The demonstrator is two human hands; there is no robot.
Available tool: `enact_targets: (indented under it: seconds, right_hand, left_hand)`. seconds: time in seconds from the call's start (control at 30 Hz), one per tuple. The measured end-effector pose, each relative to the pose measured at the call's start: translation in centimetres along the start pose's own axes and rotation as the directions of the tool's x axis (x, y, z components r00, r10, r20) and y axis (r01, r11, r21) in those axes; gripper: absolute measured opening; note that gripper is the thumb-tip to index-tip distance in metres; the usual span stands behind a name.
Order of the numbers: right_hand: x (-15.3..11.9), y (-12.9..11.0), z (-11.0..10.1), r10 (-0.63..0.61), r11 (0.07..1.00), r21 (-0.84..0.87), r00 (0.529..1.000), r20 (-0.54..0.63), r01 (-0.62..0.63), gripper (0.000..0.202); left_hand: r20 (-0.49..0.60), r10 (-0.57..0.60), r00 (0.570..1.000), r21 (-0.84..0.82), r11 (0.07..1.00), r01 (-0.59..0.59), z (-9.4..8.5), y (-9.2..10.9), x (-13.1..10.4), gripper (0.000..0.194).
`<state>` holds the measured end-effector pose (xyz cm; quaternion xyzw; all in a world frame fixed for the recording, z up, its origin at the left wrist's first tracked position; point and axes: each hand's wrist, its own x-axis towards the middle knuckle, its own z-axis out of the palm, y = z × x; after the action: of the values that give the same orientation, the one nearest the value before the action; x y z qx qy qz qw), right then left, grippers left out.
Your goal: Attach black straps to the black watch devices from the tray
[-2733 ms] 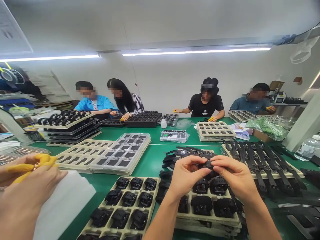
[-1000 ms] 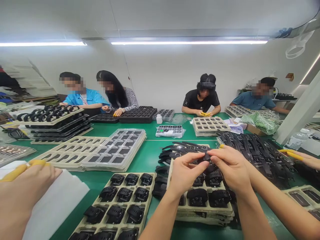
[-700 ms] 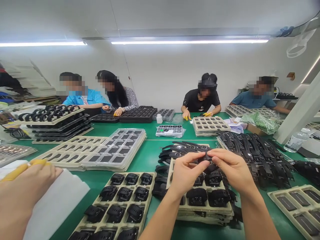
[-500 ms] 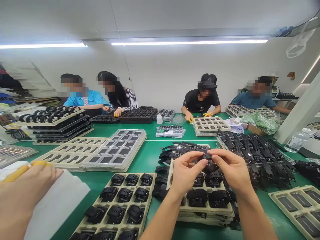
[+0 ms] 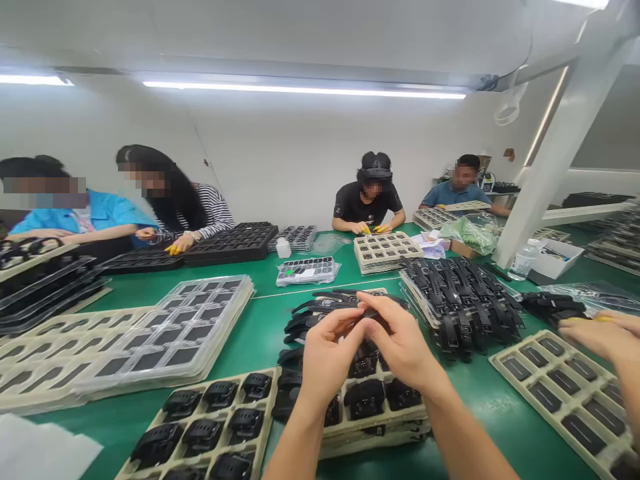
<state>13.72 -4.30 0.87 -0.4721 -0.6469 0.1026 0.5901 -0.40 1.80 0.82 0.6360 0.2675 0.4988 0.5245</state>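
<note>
My left hand and my right hand meet above a stack of cream trays near the middle of the bench. Their fingers are closed together around a small dark object, mostly hidden; it looks like part of a black watch or strap. Black watches with curled straps sit in the top tray's compartments below my hands. Loose black straps lie behind and left of the stack. To the left, another cream tray holds rows of black watches.
Stacked clear-covered trays lie at left. Behind my right hand is a pile of black-strapped watches. A tray of flat black pieces and a co-worker's hands are at right. Four-plus people's places aside, several co-workers sit opposite.
The view has swung right. My hands remain together over the stack, fingers now more overlapped. The neighbouring hand at left has left view; other hands appear at right.
</note>
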Motion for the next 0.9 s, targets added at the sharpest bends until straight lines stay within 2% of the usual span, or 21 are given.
enact_targets:
  seconds: [0.1, 0.17, 0.23, 0.4, 0.5, 0.57, 0.63, 0.73, 0.9]
  right_hand:
    - [0.1, 0.0, -0.4, 0.029, 0.999, 0.027, 1.0, 0.008, -0.029, 0.027]
    - [0.2, 0.0, -0.9, 0.074, 0.996, 0.053, 0.997, 0.015, -0.075, 0.023]
    - [0.3, -0.1, -1.2, 0.137, 0.987, 0.083, 0.99, 0.024, -0.138, 0.021]
    - [0.6, -0.5, -1.4, 0.219, 0.958, 0.158, 0.967, 0.128, -0.238, 0.021]
    - [0.7, -0.8, -1.6, 0.235, 0.946, 0.189, 0.958, 0.163, -0.264, 0.013]
    - [0.8, -1.0, -1.8, 0.26, 0.938, 0.201, 0.956, 0.135, -0.284, 0.015]
    - [0.9, -1.0, -1.8, 0.291, 0.933, 0.2, 0.954, 0.076, -0.301, 0.014]
    - [1.0, -1.0, -1.7, 0.341, 0.912, 0.237, 0.94, 0.019, -0.336, 0.014]
    - [1.1, -1.0, -1.3, 0.374, 0.887, 0.284, 0.927, 0.019, -0.364, 0.013]
  left_hand:
    - [0.079, 0.167, 0.983, 0.176, 0.968, -0.179, -0.4, -0.1, 0.0, 0.022]
    - [0.186, 0.273, 0.944, 0.264, 0.911, -0.316, -0.7, -0.2, 0.2, 0.023]
    - [0.248, 0.372, 0.895, 0.339, 0.832, -0.439, -1.0, -0.4, 0.6, 0.021]
    - [0.27, 0.585, 0.765, 0.481, 0.606, -0.633, -1.5, -1.2, 1.4, 0.016]
    - [0.322, 0.695, 0.643, 0.485, 0.463, -0.742, -1.6, -1.7, 1.4, 0.027]
    - [0.363, 0.75, 0.553, 0.492, 0.35, -0.797, -1.4, -1.9, 1.4, 0.034]
    - [0.399, 0.775, 0.489, 0.518, 0.25, -0.818, -1.1, -2.0, 1.3, 0.038]
    - [0.433, 0.79, 0.435, 0.537, 0.162, -0.828, -0.7, -1.5, 1.2, 0.036]
    - [0.461, 0.822, 0.334, 0.5, 0.07, -0.863, -0.8, -0.8, 1.4, 0.027]
